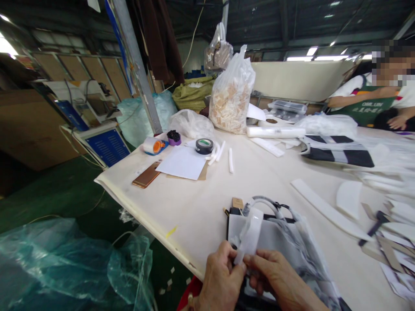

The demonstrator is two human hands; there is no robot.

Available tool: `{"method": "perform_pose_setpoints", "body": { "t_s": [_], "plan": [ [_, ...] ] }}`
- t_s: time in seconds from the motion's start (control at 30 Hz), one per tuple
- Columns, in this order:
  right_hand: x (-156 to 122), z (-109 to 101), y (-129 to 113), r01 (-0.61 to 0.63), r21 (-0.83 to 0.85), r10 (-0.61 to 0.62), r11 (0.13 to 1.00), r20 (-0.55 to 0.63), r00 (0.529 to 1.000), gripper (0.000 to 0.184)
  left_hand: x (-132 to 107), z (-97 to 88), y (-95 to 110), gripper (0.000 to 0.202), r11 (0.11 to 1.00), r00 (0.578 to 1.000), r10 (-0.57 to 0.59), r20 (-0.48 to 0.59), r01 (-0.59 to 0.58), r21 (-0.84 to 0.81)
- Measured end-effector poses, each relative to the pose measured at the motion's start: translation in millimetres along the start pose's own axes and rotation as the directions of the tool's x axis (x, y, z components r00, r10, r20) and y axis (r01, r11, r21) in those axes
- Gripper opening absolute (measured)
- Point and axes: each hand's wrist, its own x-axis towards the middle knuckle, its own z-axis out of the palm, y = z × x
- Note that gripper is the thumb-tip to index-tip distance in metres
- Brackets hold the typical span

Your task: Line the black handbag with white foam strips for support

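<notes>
My left hand (221, 278) and my right hand (279, 280) meet at the bottom middle of the view, both pinching a narrow white strip (250, 233) that stands up between them. Under the hands lies a grey handbag (279, 235) in clear plastic wrap, its curved handle (264, 201) and a small brown tag (237, 202) pointing away from me. The bag rests on the cream table (201, 207) close to its near edge.
A phone (146, 175), white paper (183, 163), black tape roll (204, 146), white sticks and a big bag of tan pieces (231, 97) lie farther back. A black-and-white bag (337, 151) and white cut pieces (350, 196) are on the right. Another person (372, 101) sits far right.
</notes>
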Motion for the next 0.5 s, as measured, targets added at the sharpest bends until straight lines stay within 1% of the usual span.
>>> {"method": "perform_pose_setpoints", "body": {
  "t_s": [0.1,0.27,0.4,0.5],
  "plan": [
    [0.7,-0.3,1.4,0.003,0.034,-0.003,0.999,0.010,1.000,0.033,1.1,0.5,-1.3,0.012,1.000,1.000,-0.011,-0.002,0.011,-0.004],
    [2.5,-1.7,4.0,0.010,0.074,-0.012,0.997,0.030,0.999,0.030,0.5,-0.1,-0.4,0.011,0.999,0.999,0.044,0.005,-0.044,-0.004],
    [2.8,-3.9,4.0,0.004,0.099,-0.008,0.995,0.037,0.999,0.029,0.2,0.3,0.1,0.012,1.000,1.000,0.019,-0.024,-0.020,-0.024],
    [3.0,-4.6,3.4,0.004,0.114,-0.009,0.994,0.045,0.999,0.030,0.7,0.9,-0.1,0.012,0.999,0.999,0.025,-0.039,-0.026,-0.028]
  ]
}}
